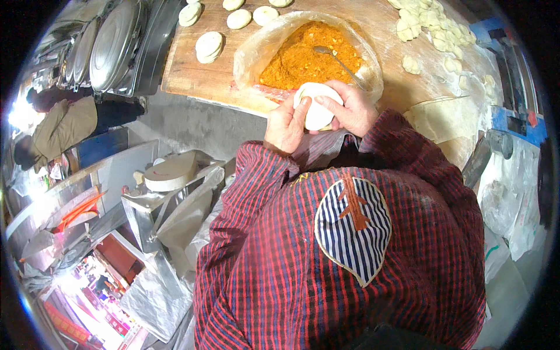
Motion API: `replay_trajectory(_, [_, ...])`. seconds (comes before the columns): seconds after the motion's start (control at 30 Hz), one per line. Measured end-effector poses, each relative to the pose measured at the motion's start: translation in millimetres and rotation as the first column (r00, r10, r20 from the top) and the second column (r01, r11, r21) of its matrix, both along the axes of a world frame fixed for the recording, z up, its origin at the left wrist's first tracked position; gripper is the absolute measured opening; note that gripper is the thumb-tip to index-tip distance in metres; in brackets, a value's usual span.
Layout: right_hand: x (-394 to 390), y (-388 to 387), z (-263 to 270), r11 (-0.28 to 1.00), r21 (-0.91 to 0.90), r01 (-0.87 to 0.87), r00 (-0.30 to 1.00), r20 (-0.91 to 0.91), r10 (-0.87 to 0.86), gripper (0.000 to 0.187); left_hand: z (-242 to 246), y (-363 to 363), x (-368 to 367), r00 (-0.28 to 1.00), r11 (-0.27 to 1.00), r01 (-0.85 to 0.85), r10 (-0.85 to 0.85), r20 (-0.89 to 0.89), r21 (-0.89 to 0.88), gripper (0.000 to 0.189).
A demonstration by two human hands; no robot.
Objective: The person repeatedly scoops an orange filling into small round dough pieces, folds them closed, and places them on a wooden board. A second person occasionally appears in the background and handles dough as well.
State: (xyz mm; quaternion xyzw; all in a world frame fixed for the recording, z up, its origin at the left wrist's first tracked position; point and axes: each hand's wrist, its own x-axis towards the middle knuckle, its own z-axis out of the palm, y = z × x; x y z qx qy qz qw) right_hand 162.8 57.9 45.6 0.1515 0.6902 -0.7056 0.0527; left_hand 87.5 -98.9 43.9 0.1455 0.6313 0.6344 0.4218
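Between both hands, in front of my chest, is a round white piece of dough (318, 107). My left hand (286, 124) grips its left edge, the thumb lying on its face. On its right side my right hand (353, 107) holds it, thumb on top and fingers curled beneath. Just beyond the hands, a clear plastic bag (249, 59) lies wide open on the wooden work surface (192, 78), full of crumbly orange filling (293, 57). A metal spoon (323, 50) rests in the filling with its handle towards my right hand.
Flat round dough pieces (209, 47) lie at the back left, some stacked. Many small dough lumps (411, 22) are heaped at the back right on floured wood. Large metal trays (114, 46) stand upright left of the table. A person in a brown jacket (68, 127) is at the far left.
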Motion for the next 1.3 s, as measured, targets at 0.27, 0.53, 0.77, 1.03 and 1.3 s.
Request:
replay_trajectory(0.27, [-5.5, 3.5, -4.0, 0.900, 0.418, 0.125, 0.960, -0.280, -0.003, 0.027, 16.8, 6.7, 5.2, 0.999, 0.996, -0.052, 0.051, 0.016, 0.076, 0.047])
replay_trajectory(0.53, [-6.5, -8.0, 7.1, 0.996, -0.030, 0.086, 0.995, -0.042, -0.087, 0.029, 8.9, 20.0, -6.3, 0.832, 0.948, -0.313, 0.305, -0.464, 0.061, 0.026])
replay_trajectory(0.77, [-0.4, -1.8, 8.6, 0.964, 0.256, 0.075, 0.997, -0.033, -0.069, 0.027, 11.5, 19.7, -7.9, 0.958, 0.979, -0.197, 0.202, -0.202, 0.044, 0.024])
replay_trajectory(1.03, [1.3, -8.7, 15.0, 0.968, 0.239, 0.073, 0.996, -0.061, -0.060, 0.035, -8.0, 6.8, -7.0, 0.952, 0.953, -0.263, 0.231, 0.203, 0.148, 0.030])
replay_trajectory(1.3, [-18.6, 50.7, -8.4, 0.665, 0.728, 0.165, 0.976, -0.218, -0.003, 0.023, 11.3, -15.1, -32.1, 0.806, 0.832, -0.489, 0.315, 0.501, 0.263, 0.039])
